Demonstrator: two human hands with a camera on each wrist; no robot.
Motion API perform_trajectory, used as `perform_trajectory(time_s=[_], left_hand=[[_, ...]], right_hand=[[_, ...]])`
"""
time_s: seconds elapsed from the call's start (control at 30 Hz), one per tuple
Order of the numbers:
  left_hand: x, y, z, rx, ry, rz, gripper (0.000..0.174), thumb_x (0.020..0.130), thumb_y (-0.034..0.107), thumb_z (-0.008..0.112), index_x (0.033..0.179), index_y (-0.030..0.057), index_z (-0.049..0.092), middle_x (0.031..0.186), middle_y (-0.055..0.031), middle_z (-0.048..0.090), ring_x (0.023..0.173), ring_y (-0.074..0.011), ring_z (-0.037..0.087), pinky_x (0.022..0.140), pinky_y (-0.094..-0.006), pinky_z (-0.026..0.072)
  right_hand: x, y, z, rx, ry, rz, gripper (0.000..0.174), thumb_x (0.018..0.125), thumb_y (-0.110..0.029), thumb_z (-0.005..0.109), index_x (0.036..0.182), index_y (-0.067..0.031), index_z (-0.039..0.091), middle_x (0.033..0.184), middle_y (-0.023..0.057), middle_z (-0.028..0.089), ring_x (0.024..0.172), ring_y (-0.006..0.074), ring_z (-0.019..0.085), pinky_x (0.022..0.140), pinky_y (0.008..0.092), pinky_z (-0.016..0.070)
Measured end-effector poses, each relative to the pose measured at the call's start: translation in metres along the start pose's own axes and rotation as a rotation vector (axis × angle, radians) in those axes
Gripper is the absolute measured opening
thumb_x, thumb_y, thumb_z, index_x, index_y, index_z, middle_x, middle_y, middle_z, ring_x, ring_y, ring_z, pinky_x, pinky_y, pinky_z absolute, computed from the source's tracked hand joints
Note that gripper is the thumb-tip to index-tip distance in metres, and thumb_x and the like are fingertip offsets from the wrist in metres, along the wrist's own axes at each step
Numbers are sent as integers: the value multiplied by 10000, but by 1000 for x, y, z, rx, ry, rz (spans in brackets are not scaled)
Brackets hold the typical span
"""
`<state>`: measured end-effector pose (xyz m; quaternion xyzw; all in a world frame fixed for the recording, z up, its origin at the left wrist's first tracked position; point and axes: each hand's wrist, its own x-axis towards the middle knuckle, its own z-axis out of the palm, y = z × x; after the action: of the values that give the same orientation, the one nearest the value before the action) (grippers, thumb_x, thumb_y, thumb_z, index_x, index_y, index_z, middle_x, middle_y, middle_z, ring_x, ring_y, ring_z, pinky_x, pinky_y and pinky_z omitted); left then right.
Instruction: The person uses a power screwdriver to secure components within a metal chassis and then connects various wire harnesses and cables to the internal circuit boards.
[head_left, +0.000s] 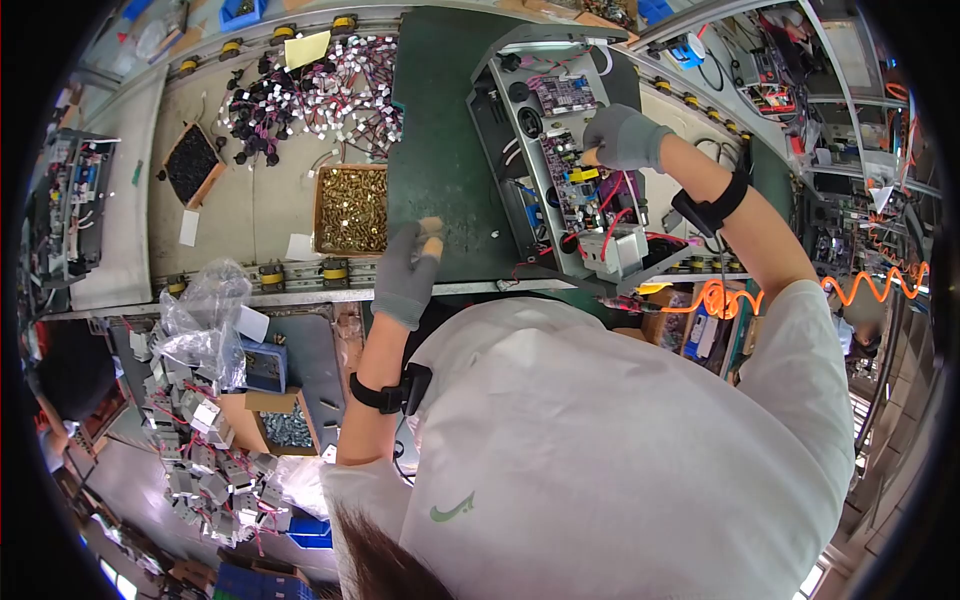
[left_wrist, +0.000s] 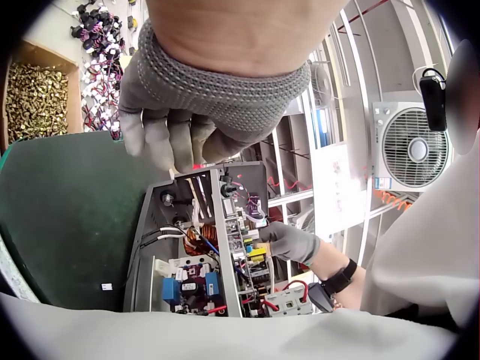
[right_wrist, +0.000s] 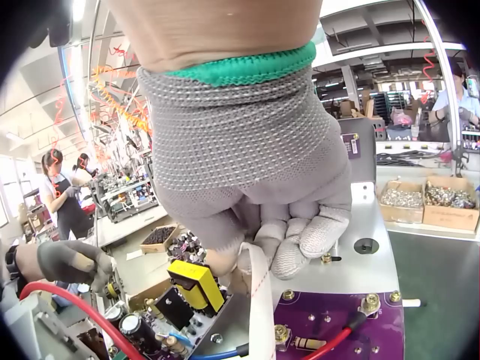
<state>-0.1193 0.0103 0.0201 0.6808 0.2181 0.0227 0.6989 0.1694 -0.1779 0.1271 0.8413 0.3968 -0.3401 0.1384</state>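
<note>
A grey metal chassis [head_left: 500,150] holding circuit boards, wires and a yellow-wrapped transformer [right_wrist: 196,286] stands tilted on the green mat. My right hand [head_left: 625,138], in a grey glove with bare fingertips, is over its boards. The fingers are curled, and the thumb and forefinger pinch the top of a white flat strip [right_wrist: 260,307] beside a purple circuit board [right_wrist: 337,326]. My left hand [head_left: 408,270], gloved likewise, hovers over the mat's near edge beside the carton of brass screws [head_left: 318,215]. Its fingers [left_wrist: 157,139] hang loosely bent, with nothing visible between them.
Bundles of wired connectors [head_left: 320,95] lie beyond the screws, near a box of black parts [head_left: 215,190]. An orange coiled hose [head_left: 850,292] runs at the right. Below the bench edge are grey wired parts [head_left: 205,450] and a carton of silver screws [head_left: 255,425].
</note>
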Motion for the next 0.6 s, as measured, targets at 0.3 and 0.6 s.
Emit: perform_trajectory(time_s=[0.3, 0.6], left_hand=[[9, 8, 1, -20, 18, -12, 322, 842, 80, 518, 1135, -52, 525, 1016, -97, 601, 917, -118, 553, 803, -227, 428], [28, 7, 13, 90, -75, -77, 331, 809, 108, 560, 1135, 52, 555, 1033, -96, 618, 878, -176, 597, 780, -272, 460]], right_hand=[[4, 15, 11, 70, 90, -39, 268, 730, -302, 672, 738, -35, 652, 727, 117, 636, 706, 268, 611, 667, 343, 474], [-17, 7, 28, 348, 271, 15, 269, 753, -255, 673, 924, -57, 608, 752, 119, 628, 720, 276, 611, 675, 337, 465]])
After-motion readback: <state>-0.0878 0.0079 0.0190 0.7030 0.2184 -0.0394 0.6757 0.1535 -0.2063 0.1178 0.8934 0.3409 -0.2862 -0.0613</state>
